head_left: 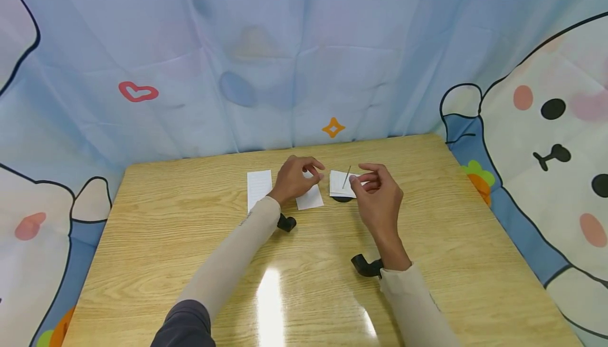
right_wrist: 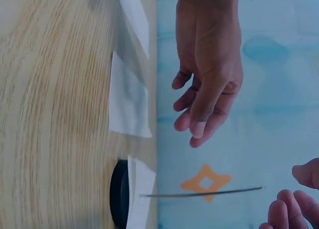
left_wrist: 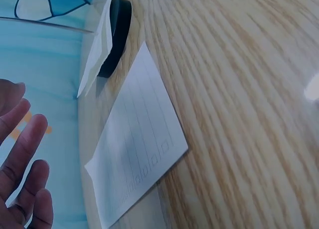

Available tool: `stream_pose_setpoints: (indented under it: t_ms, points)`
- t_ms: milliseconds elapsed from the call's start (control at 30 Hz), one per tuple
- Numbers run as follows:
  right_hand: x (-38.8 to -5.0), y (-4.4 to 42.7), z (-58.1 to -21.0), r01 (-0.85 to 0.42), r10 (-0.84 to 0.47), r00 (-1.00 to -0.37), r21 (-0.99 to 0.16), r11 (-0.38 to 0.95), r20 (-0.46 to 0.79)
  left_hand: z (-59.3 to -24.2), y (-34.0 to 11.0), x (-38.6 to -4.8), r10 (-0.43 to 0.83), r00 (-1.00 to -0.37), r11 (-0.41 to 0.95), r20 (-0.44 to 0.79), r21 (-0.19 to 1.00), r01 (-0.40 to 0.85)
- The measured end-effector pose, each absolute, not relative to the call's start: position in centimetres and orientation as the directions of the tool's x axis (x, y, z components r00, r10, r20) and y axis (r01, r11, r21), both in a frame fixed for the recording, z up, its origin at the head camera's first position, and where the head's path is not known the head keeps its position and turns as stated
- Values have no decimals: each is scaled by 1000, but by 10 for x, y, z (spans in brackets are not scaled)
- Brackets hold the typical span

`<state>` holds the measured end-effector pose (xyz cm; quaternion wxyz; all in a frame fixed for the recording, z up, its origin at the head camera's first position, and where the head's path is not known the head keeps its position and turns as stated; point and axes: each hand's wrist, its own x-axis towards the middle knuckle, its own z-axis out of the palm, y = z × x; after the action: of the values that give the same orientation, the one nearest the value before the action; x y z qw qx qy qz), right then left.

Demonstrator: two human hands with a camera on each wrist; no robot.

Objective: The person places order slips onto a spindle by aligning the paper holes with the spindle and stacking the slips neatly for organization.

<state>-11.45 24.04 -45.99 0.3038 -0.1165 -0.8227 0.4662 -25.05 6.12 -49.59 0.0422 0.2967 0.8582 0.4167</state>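
A thin metal spike (head_left: 347,176) rises from a round black base (head_left: 343,199), with white paper slips (head_left: 336,184) pierced on it near the base. Just right of the spike is my right hand (head_left: 381,199), fingers loosely bent and nothing held; its fingertips (right_wrist: 294,204) are near the spike's top (right_wrist: 249,190) in the right wrist view, apart from it. My left hand (head_left: 295,179) hovers empty over a lone slip (head_left: 310,199), thumb and fingers apart. Printed lines and small boxes show on that slip (left_wrist: 139,139) in the left wrist view.
Another white slip (head_left: 258,188) lies left of my left hand on the wooden table (head_left: 190,241). Behind the table's back edge hangs a light blue cartoon curtain (head_left: 266,73). A black strap-like piece (head_left: 367,266) sits at my right wrist, another (head_left: 286,223) at my left.
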Motion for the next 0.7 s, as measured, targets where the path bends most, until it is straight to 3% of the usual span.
stream_pose_setpoints:
  t_ms: [333, 700]
  points:
    - [-113, 220, -464, -161, 422, -793, -819, 551, 440, -498, 51, -258, 522, -836, 470, 171, 760, 449]
    - [-116, 203, -477, -134, 391, -840, -842, 522, 376, -500, 40, -267, 520, -837, 452, 169, 777, 438]
